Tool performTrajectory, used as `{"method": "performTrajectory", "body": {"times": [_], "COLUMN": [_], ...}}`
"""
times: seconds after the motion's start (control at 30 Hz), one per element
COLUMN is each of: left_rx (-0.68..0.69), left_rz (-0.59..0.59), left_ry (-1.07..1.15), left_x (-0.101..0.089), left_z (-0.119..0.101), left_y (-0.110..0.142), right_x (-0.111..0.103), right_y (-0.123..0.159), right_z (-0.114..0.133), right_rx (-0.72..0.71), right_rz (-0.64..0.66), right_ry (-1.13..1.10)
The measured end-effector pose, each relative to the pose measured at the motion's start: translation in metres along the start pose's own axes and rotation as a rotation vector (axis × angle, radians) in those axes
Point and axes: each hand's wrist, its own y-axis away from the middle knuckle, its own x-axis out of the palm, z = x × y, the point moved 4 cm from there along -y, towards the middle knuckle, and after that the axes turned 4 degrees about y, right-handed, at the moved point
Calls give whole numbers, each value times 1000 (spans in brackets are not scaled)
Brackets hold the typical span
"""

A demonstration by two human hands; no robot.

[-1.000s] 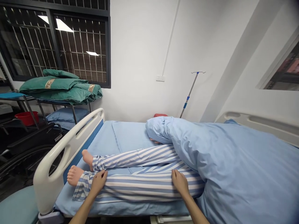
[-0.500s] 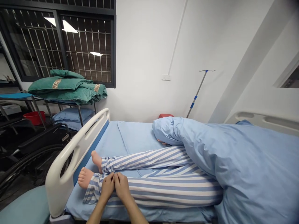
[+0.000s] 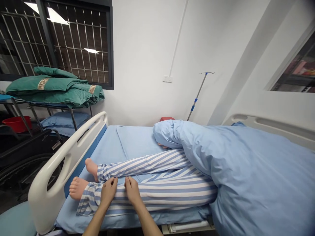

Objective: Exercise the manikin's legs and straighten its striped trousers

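My left hand [image 3: 108, 190] is curled closed over the lower part of the near leg, close to the ankle. Beside it, a short gap to the right, my right hand [image 3: 132, 189] is also curled in. No object shows in either hand; the palms face away from me. The legs belong to a lying figure, perhaps a manikin, in blue-and-white striped trousers [image 3: 172, 193]. Its near bare foot [image 3: 77, 187] and far bare foot [image 3: 91, 168] point toward the footboard. Whether my hands touch the trousers or hover just above, I cannot tell.
A blue quilt [image 3: 236, 164] covers the figure's upper part. The white footboard [image 3: 40, 191] stands at the left. Beyond it are a wheelchair [image 3: 27, 157] and a rack with green bedding [image 3: 56, 88]. An IV pole [image 3: 198, 95] rises behind the bed.
My hands were together and have moved apart, the left one leftward and the right one slightly rightward. The camera has turned right, so the scene sits further left.
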Motion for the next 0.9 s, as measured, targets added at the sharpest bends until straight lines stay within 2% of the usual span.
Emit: {"method": "performTrajectory", "body": {"times": [0.07, 0.13, 0.23, 0.4, 0.57, 0.73, 0.9], "left_rx": [30, 43, -5, -11, -6, 15, 16], "left_rz": [11, 44, 50, 58, 102, 143, 111], "left_ry": [118, 231, 239, 292, 122, 223, 125], "left_x": [11, 25, 42, 59, 79, 101, 120], "left_z": [-14, -24, -29, -42, -54, -69, -80], "left_y": [2, 6, 12, 14, 14, 17, 23], "right_x": [-4, -10, -28, -50, -74, -96, -125], "right_y": [-1, -3, -3, 6, 5, 6, 8], "right_z": [-9, -10, -10, -28, -36, -56, -61], "right_rx": [44, 26, -17, 21, 32, 107, 95], "right_rz": [20, 18, -23, -29, -87, -96, -155], "right_ry": [-53, -90, -91, -66, -156, -125, -183]}}
